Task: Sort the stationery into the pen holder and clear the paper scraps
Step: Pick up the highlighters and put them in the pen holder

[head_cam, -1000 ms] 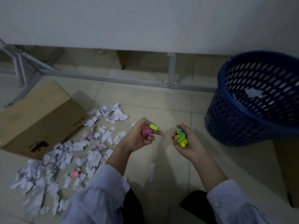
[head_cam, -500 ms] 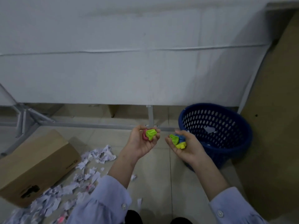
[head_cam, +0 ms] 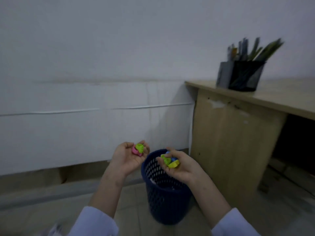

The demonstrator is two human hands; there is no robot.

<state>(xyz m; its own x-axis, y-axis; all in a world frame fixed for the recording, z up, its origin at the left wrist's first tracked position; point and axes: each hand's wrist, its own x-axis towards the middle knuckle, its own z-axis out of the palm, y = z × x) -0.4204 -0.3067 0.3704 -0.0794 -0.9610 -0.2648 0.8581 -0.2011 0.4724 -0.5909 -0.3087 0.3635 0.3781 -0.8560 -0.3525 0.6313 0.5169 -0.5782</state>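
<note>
Our left hand (head_cam: 129,158) is cupped palm-up, fingers curled round a pink piece (head_cam: 134,150) and a green piece (head_cam: 140,147); we cannot tell whether they are erasers or clips. Just right of it the blue bin (head_cam: 167,201) stands on the floor. Our right hand (head_cam: 180,167) shows over the bin's mouth, fingers closed loosely on a bunch of pieces (head_cam: 171,161), green, yellow and blue. Further right is the desk (head_cam: 281,99), and on it, well above both hands, stands the black mesh pen holder (head_cam: 245,75), already full of pencils (head_cam: 255,50). We judge the step to be carrying these pieces up to the holder. To do it well we should tighten both grips, swing the right hand clear of the bin so nothing drops in, and empty one hand at a time beside the pencils.
</note>
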